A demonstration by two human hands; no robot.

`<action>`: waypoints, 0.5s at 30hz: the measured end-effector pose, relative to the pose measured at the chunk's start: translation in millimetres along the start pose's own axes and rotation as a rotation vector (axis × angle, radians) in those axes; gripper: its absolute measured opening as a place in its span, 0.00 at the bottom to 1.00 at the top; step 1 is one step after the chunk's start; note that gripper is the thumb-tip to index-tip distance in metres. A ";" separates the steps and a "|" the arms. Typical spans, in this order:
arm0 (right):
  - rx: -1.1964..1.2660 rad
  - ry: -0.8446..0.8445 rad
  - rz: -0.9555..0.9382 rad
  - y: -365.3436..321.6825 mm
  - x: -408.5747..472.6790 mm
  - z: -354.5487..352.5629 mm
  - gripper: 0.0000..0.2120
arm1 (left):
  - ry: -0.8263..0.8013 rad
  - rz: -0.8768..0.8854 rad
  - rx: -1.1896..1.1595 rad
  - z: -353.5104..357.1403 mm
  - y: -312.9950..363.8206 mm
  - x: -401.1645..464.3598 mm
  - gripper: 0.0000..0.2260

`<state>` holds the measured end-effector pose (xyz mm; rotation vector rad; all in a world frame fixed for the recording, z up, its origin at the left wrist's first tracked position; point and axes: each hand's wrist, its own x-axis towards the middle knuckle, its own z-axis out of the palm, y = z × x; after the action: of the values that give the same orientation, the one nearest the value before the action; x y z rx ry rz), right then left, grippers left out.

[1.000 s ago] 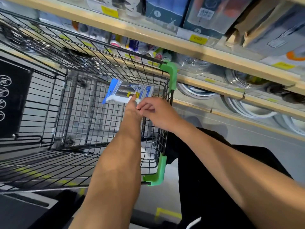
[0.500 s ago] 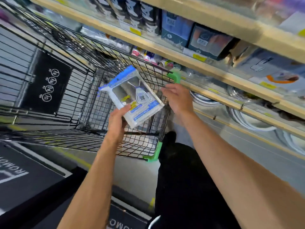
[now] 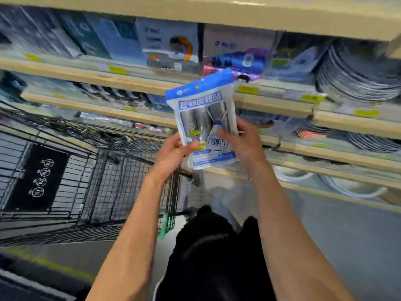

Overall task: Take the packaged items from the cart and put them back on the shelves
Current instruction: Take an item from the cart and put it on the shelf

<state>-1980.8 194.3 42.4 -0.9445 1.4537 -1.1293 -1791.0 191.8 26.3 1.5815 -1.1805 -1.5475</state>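
One head-worn wide-angle view looks forward and down, close over the hands (image 3: 208,146), toward tilted shelves (image 3: 134,81) and the cart (image 3: 112,170) at left.

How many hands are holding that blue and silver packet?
2. The left hand grips the packet at its lower left edge; the right hand holds its right side, in front of the shelves.

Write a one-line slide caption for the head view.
Both hands, left and right, hold a blue-topped package upright before the shelves, above the wire cart.
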 end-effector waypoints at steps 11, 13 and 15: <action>0.003 0.457 -0.147 -46.5 16.9 -127.3 0.16 | -0.080 0.385 0.213 125.3 76.2 28.9 0.19; 0.114 0.592 -0.080 -46.7 22.8 -135.5 0.16 | -0.061 0.458 0.301 138.0 91.1 37.6 0.22; 0.128 0.656 -0.094 -48.1 29.7 -142.1 0.14 | -0.050 0.505 0.374 149.2 106.0 44.6 0.23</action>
<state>-2126.1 177.4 86.9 -0.5737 1.8320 -1.6812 -1959.5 131.1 84.9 1.3174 -1.8115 -1.0837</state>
